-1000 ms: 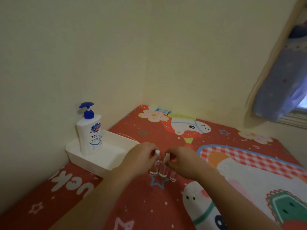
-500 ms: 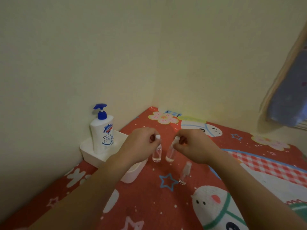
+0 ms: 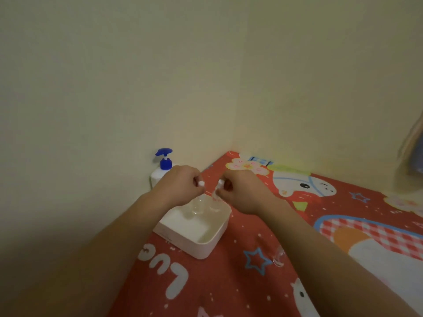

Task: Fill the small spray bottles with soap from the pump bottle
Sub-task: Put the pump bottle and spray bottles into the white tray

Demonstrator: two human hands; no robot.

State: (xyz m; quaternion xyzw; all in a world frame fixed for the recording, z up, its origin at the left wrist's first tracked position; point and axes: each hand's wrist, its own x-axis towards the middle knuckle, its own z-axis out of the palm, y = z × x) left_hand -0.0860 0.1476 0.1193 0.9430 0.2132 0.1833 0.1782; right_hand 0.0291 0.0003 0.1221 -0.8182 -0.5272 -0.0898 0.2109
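Observation:
My left hand (image 3: 180,188) pinches the white top of a small clear spray bottle (image 3: 197,205) and holds it over the white tray (image 3: 201,245). Beside it, my right hand (image 3: 242,193) pinches the top of a second small clear bottle (image 3: 214,203), which also hangs inside the tray. A third small bottle (image 3: 278,257) lies on the red mat, half hidden by my right forearm. The white pump bottle (image 3: 163,167) with a blue pump stands at the tray's far end against the wall, partly behind my left hand.
The tray sits in the corner where two cream walls meet. A red cartoon-print mat (image 3: 251,282) covers the surface. A blurred curtain (image 3: 414,143) hangs at the far right edge.
Both hands lifted their bottles off the mat and carried them left over the tray. The third bottle stayed on the mat. The view swung left and down.

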